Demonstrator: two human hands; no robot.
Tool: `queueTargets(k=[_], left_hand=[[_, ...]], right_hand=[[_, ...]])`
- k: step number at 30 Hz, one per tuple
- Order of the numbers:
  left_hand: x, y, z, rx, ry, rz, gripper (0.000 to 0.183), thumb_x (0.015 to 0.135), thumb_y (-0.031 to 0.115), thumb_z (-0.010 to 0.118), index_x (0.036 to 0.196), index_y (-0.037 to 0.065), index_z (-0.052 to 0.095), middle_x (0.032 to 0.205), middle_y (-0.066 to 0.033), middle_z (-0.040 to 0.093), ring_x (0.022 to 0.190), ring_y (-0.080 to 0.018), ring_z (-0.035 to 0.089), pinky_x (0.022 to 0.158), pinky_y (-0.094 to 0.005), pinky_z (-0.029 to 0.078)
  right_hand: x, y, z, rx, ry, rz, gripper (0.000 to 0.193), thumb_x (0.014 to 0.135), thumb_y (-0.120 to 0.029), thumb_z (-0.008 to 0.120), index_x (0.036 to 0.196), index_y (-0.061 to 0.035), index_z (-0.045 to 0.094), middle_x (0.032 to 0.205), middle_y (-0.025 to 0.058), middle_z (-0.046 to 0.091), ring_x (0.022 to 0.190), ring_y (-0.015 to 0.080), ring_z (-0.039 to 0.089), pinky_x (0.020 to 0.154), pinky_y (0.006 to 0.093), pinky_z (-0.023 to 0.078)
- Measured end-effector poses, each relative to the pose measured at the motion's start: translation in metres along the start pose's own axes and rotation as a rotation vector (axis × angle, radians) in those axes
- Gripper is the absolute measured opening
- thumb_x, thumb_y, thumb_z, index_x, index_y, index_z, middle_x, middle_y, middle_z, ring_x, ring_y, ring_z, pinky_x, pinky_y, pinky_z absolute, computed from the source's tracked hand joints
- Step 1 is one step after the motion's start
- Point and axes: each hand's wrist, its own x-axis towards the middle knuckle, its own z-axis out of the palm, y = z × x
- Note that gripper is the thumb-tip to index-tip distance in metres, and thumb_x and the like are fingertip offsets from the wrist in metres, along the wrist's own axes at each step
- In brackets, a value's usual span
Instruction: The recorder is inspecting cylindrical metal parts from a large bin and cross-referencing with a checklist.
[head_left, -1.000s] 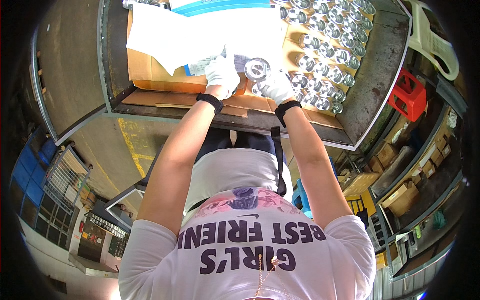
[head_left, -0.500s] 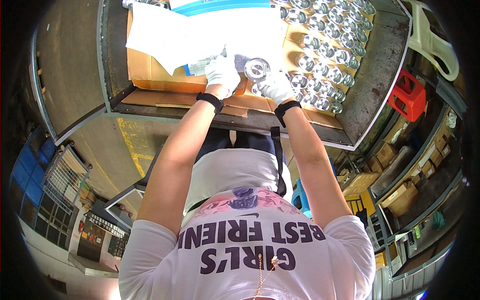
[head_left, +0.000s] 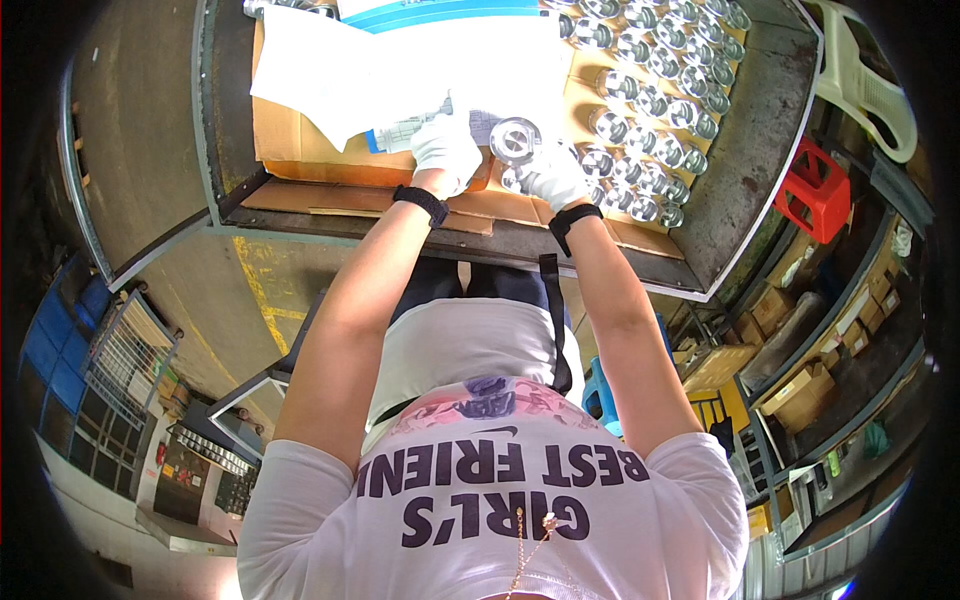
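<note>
My right hand [head_left: 556, 178], in a white glove, is closed on a shiny metal piston [head_left: 515, 142], its round face turned up. Beside it, my left hand [head_left: 446, 146], gloved too, rests at the near edge of the white sheets [head_left: 480, 70]. The left fingers look drawn together; whatever they might hold is hidden. A printed sheet with a blue edge [head_left: 396, 137] lies by the left fingers. Rows of similar pistons [head_left: 652, 100] stand on cardboard to the right of my right hand.
A metal-rimmed bench with a raised right wall [head_left: 765, 130] surrounds the cardboard [head_left: 278, 130]. Beyond that wall are a red stool [head_left: 815, 192] and a pale plastic chair [head_left: 870, 90]. Shelves with cardboard boxes [head_left: 800, 392] stand at the right, and a wire cage [head_left: 132, 350] at the left.
Almost nothing differs. My left hand and the piston in my right hand have shifted very slightly; the right hand keeps its hold.
</note>
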Motion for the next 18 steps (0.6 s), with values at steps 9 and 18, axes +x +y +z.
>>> queueTargets(k=[9,18], left_hand=[[0.003,0.006,-0.011,-0.009,-0.077,-0.006,0.091,0.08,0.013,0.059,0.163,0.012,0.022,0.105,-0.0247,0.071,0.095,-0.0372,0.071,0.083,-0.0449,0.056],[0.005,0.006,-0.003,0.055,-0.018,0.074,0.085,0.081,0.011,0.058,0.161,0.011,0.028,0.101,-0.0219,0.072,0.092,-0.036,0.071,0.081,-0.0446,0.056]], right_hand=[[0.0,0.006,0.003,-0.065,-0.032,-0.027,0.027,0.083,-0.036,0.07,0.091,-0.011,0.075,0.086,0.0115,0.075,0.081,0.029,0.07,0.076,0.0389,0.056],[-0.001,0.003,0.0,-0.07,-0.001,-0.083,0.025,0.082,-0.034,0.071,0.087,-0.0104,0.075,0.081,0.0109,0.074,0.077,0.0272,0.069,0.073,0.0388,0.055]])
